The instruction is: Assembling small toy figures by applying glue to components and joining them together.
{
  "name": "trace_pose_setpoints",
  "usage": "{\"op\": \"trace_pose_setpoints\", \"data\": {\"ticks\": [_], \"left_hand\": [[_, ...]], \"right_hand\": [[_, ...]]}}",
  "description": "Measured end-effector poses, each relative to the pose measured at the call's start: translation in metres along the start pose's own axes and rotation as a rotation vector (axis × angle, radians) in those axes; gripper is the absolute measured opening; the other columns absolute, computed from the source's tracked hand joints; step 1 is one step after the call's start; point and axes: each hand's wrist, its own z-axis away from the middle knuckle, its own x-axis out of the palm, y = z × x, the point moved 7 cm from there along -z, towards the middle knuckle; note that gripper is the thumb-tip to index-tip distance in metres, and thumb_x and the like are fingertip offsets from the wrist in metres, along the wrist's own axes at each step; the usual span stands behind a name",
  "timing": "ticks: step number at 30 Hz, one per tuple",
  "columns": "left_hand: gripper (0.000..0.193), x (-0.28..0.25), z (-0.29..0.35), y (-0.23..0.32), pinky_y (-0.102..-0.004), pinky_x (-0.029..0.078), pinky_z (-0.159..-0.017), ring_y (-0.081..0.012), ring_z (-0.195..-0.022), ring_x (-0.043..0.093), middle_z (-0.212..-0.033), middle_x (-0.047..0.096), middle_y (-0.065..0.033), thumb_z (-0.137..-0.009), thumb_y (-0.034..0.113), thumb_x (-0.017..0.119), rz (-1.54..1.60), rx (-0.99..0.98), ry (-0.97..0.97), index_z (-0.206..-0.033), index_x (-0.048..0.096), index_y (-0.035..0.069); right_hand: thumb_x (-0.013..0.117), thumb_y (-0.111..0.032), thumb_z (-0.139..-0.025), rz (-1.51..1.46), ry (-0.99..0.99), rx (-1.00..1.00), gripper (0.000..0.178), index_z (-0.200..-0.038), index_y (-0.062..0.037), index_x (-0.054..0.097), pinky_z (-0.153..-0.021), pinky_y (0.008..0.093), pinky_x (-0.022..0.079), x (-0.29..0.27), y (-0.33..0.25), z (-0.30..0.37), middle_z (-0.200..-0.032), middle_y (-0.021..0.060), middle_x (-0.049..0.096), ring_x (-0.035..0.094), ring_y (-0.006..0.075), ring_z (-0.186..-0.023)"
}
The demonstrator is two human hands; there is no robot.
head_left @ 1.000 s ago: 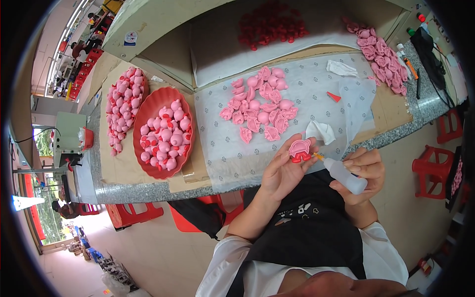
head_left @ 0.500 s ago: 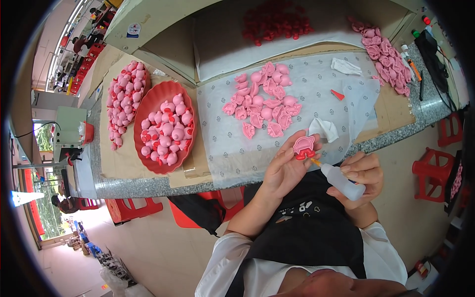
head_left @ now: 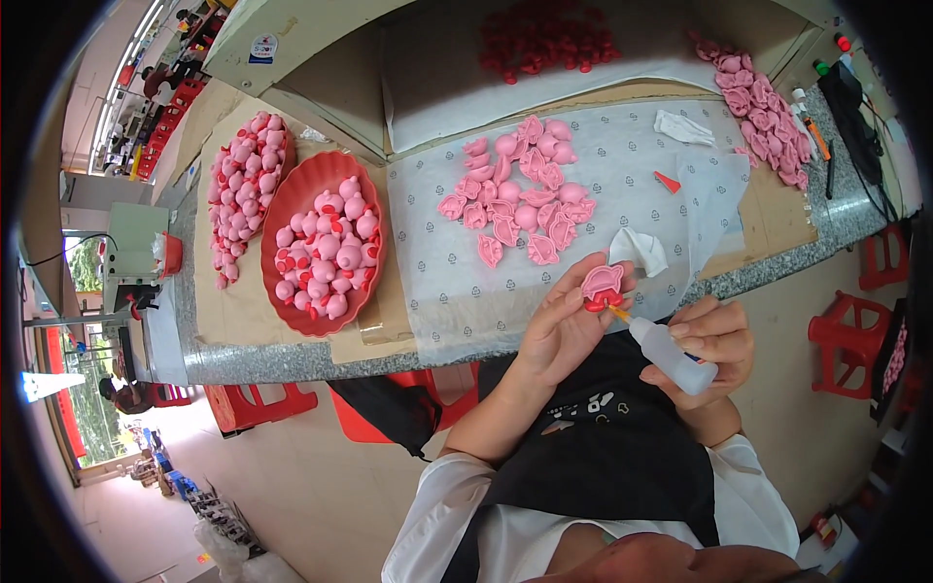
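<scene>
Between the fingers of my left hand [head_left: 556, 338] is a small pink hollow figure half [head_left: 603, 281], its rimmed inside facing up. A red part [head_left: 600, 300] sits at its lower end. My right hand [head_left: 721, 342] is wrapped round a translucent white squeeze bottle [head_left: 680, 361], tilted so that its narrow orange-yellow tip [head_left: 618, 312] meets or nearly meets the red part. Whether any liquid comes out is too small to tell. Beyond my left hand, several loose pink pieces [head_left: 530, 194], some hollow and some rounded, lie on white printed paper [head_left: 428, 311].
To the left stands a red scalloped bowl [head_left: 275, 282] of pink-and-red figures, beside a heap of similar figures [head_left: 243, 189]. Pink hollow pieces [head_left: 768, 121] are piled at right. Red parts [head_left: 544, 44] lie inside the shelf. A crumpled white cloth [head_left: 639, 251] rests near my left hand.
My left hand has turned the pink piece slightly and shifted it a little to the right. The bottle's tip now points lower on the red part. The right hand's grip looks the same.
</scene>
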Motion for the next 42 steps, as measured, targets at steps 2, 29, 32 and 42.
{"op": "trace_pose_setpoints", "data": {"ticks": [2,29,32,42], "left_hand": [[0.044,0.000,0.000,0.000,-0.0408,0.029,-0.093,-0.0299,-0.110,0.038,-0.119,0.039,-0.0171,-0.076,0.020,0.053,-0.007,0.000,0.004,-0.117,0.039,0.011],[0.045,0.004,0.001,-0.001,-0.0394,0.030,-0.093,-0.0297,-0.109,0.040,-0.118,0.041,-0.0178,-0.075,0.018,0.053,-0.034,-0.004,-0.002,-0.117,0.039,0.010],[0.044,0.005,-0.001,-0.004,-0.0397,0.030,-0.093,-0.0297,-0.109,0.040,-0.118,0.041,-0.0177,-0.075,0.018,0.053,-0.033,-0.014,-0.013,-0.117,0.040,0.010],[0.041,-0.008,0.005,0.008,-0.0409,0.028,-0.094,-0.0288,-0.108,0.039,-0.118,0.041,-0.0166,-0.077,0.016,0.051,0.096,0.071,-0.048,-0.116,0.042,0.009]], "right_hand": [[0.080,-0.004,-0.045,0.004,-0.021,-0.007,0.049,-0.084,-0.0067,0.051,-0.051,0.0243,0.041,0.003,0.001,0.000,-0.082,0.0065,0.049,0.052,0.0154,-0.062],[0.080,-0.003,-0.046,0.021,-0.021,-0.047,0.051,-0.086,-0.0060,0.050,-0.050,0.0235,0.040,0.008,0.002,-0.001,-0.085,0.0079,0.050,0.051,0.0160,-0.062],[0.080,-0.003,-0.046,0.033,-0.021,-0.036,0.050,-0.086,-0.0063,0.050,-0.051,0.0239,0.041,0.006,0.002,0.001,-0.085,0.0078,0.050,0.051,0.0161,-0.062],[0.068,0.003,-0.059,-0.160,0.263,0.156,0.040,-0.085,-0.0052,0.039,-0.061,0.0260,0.047,-0.058,0.031,-0.007,-0.087,0.0126,0.048,0.053,0.0165,-0.074]]}}
